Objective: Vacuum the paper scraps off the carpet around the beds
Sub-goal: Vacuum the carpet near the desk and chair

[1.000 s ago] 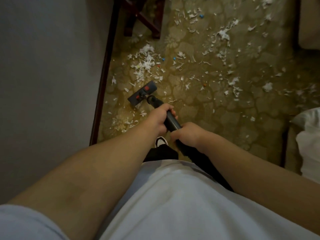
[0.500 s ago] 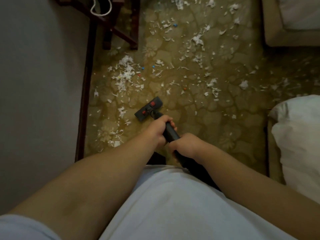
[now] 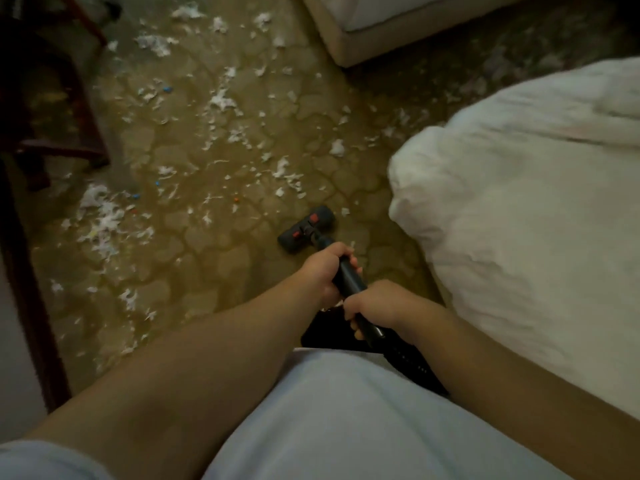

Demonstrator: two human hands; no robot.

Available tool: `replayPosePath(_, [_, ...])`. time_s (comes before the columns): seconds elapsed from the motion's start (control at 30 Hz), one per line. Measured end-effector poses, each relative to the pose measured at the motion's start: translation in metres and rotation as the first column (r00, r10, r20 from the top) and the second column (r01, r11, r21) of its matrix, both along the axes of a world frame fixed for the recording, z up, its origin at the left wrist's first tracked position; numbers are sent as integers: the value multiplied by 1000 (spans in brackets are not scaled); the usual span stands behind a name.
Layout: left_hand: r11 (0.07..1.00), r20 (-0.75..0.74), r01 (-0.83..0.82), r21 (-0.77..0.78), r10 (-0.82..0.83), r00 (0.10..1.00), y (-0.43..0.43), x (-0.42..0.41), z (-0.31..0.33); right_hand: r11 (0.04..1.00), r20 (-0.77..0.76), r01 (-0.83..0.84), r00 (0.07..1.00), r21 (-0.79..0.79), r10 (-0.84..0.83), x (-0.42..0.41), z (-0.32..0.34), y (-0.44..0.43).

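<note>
Both hands (image 3: 325,271) (image 3: 372,306) grip the vacuum wand (image 3: 349,277), fingers curled

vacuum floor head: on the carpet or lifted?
On the carpet, it seems: the floor head lies flat, red-marked top up, no gap visible beneath. Left hand and right hand grip the wand.

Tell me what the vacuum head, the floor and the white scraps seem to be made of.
Vacuum head: likely hard plastic, matte dark grey with red patches.
Floor: carpet, a dull olive pile with a cracked-stone pattern and no shine.
Scraps: probably torn paper, thin ragged white bits; the blur leaves it open.
</note>
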State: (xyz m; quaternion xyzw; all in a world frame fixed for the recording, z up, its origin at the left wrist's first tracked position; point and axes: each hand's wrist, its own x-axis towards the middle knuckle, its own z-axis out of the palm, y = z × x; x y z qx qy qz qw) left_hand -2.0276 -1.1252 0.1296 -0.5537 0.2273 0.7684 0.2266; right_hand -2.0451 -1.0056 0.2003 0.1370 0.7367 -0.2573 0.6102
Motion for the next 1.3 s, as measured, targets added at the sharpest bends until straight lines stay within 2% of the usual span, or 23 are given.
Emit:
replayPosePath(0.17, [971, -45, 234, 50, -232, 972, 74, -40, -2, 975, -7, 219, 976, 43, -219, -14, 3, 73])
replayPosePath(0.3, [921, -62, 387, 44, -384, 921, 108, -58, 0, 941, -35, 329, 944, 73, -327, -16, 8, 103])
replayPosePath(0.47, [895, -66, 446, 27, -444, 894, 106, -74, 5, 908, -9, 415, 910, 62, -415, -24, 7, 100])
replayPosePath(0.6, [900, -34, 435, 3, -435, 900, 71, -87, 5, 923, 14, 384, 923, 35, -385, -46, 9, 69])
replayPosePath(0.77, [945, -4, 326, -15, -326, 945, -7, -118, 4, 944, 43, 330, 943, -14, -329, -84, 11, -8])
replayPosePath(1.07, [939, -17, 325, 108, -325, 945, -153, -164, 24, 955, 60, 295, 953, 35, -296, -132, 26, -148])
replayPosePath(1.3, [964, -35, 266, -25, -267, 963, -237, -200, 11, 965, 75, 261, 963, -34, -258, -173, 9, -225])
